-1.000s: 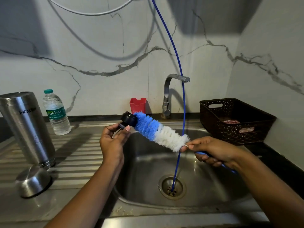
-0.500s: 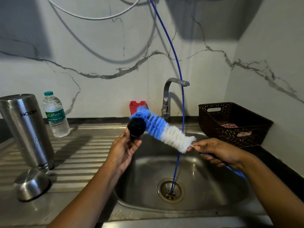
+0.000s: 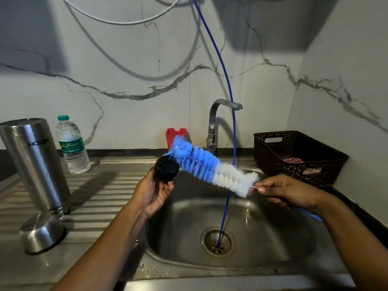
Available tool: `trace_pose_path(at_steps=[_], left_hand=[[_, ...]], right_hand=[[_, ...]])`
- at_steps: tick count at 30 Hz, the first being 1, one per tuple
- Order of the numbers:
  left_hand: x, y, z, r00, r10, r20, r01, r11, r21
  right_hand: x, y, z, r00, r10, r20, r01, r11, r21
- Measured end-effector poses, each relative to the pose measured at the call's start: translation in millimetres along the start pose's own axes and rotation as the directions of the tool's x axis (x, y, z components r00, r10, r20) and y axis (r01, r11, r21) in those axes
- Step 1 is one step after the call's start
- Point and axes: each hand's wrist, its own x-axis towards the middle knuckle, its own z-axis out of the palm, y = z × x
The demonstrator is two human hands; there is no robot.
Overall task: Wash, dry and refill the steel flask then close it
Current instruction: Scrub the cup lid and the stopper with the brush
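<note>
My left hand (image 3: 154,193) holds a round black flask stopper (image 3: 166,168) above the left rim of the sink (image 3: 231,267). My right hand (image 3: 287,193) grips the handle of a blue and white bottle brush (image 3: 212,168), whose blue bristles touch the stopper's upper right side. The steel flask (image 3: 35,164) stands upside down on the draining board at the far left. Its steel cap (image 3: 43,233) lies in front of it, dome up. A plastic water bottle (image 3: 72,144) with a green cap stands behind the flask.
A steel tap (image 3: 218,120) rises behind the sink. A thin blue hose (image 3: 227,143) hangs from above into the drain (image 3: 217,241). A red holder (image 3: 174,136) sits by the wall. A dark brown basket (image 3: 298,156) stands at the right.
My left hand has turned the stopper so its flat face points toward me. The brush has slid up and behind the stopper, its blue tip now above it.
</note>
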Motion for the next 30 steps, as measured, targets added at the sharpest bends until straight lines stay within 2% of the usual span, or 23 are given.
trace_pose_path(at_steps=[8,10,12,14,17,21,26,30], left_hand=[[3.1,-1.4,-1.3,0.998,-0.013,-0.063,0.014,0.999,0.03],[4.7,1.0,-5.8,0.995,0.013,-0.099,-0.012,1.0,0.009],[5.2,0.0,-5.7,0.992,0.039,-0.119,-0.042,0.999,-0.026],[4.9,-1.3,-3.6,0.987,0.075,-0.139,-0.082,0.996,-0.042],[3.7,-1.6,-4.4,0.978,0.126,-0.166,-0.139,0.988,-0.07],[1.9,3.5,-7.7,0.964,0.175,-0.202,-0.197,0.975,-0.098],[0.6,-4.5,0.4,0.966,0.179,-0.186,-0.195,0.978,-0.072],[2.4,1.2,-5.6,0.954,0.212,-0.214,-0.239,0.964,-0.112]], right_hand=[[6.7,1.0,7.1,0.999,-0.022,-0.041,0.02,0.998,-0.065],[0.0,0.7,-3.8,0.994,-0.045,-0.103,0.037,0.997,-0.07],[2.9,1.2,-5.8,0.971,-0.086,-0.225,0.071,0.995,-0.075],[14.5,1.0,8.3,0.952,-0.138,-0.273,0.093,0.981,-0.17],[30.7,3.7,32.1,0.95,-0.211,-0.231,0.128,0.936,-0.328],[17.1,-3.0,19.2,0.965,-0.177,-0.196,0.119,0.953,-0.278],[32.6,0.2,39.1,0.951,-0.23,-0.208,0.154,0.933,-0.325],[22.7,0.4,25.3,0.972,-0.173,-0.159,0.126,0.955,-0.269]])
